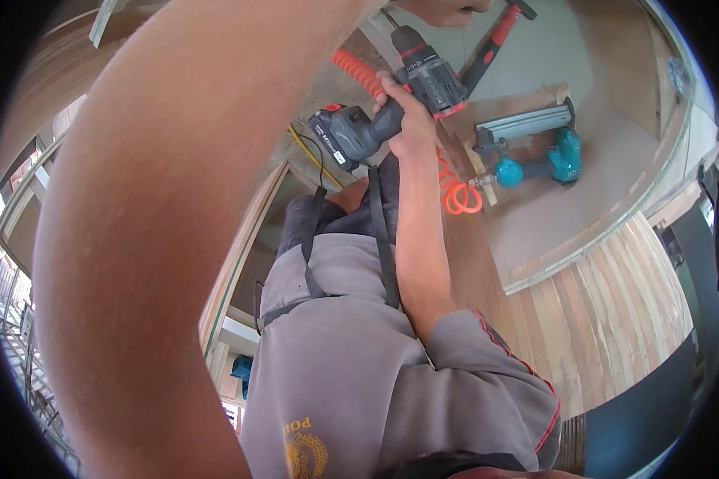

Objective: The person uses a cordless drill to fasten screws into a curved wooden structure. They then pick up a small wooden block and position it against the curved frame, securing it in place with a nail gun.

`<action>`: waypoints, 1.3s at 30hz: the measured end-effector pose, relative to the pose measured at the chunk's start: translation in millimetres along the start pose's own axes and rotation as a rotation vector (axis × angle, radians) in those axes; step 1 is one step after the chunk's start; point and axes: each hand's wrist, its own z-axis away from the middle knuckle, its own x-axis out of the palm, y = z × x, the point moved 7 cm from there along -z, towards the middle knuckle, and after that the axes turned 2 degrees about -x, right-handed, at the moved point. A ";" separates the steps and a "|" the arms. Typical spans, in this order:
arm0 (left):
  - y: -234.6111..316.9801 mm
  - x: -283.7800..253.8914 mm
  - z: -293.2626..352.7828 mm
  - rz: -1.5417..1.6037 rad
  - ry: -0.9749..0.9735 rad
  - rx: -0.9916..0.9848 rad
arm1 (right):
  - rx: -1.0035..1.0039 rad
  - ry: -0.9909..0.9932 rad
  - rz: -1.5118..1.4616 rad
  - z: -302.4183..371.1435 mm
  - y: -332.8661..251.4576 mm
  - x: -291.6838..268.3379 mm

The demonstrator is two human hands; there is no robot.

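My right hand (411, 124) is wrapped round the grip of a black and grey cordless drill (435, 80) with red trim. Its battery pack points to the lower left, and the chuck with a thin bit points up toward the top edge. Beyond the bit, my left hand (443, 11) is cut off by the top edge; its fingers are mostly hidden. My left forearm fills much of the left side, very close. Right of the drill lies a hammer (494, 44) with a red and black handle. A teal and grey nail gun (539, 152) lies on its side nearby.
An orange coiled air hose (461, 198) joins the nail gun and also runs behind the drill. The tools rest inside a curved-edged panel (551, 227), over a striped wooden surface (583, 319). A yellow cable (307, 152) lies on the floor past my knees.
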 end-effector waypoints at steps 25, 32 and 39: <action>129.0 129.6 133.2 0.924 0.918 -1.350 | 0.288 -0.023 0.454 123.5 47.5 -117.1; 69.2 171.0 151.9 0.989 1.115 -1.502 | 0.254 -0.137 0.568 121.8 40.4 -107.4; 48.8 171.3 129.0 0.968 1.076 -1.532 | 0.203 -0.153 0.527 120.2 23.3 -89.2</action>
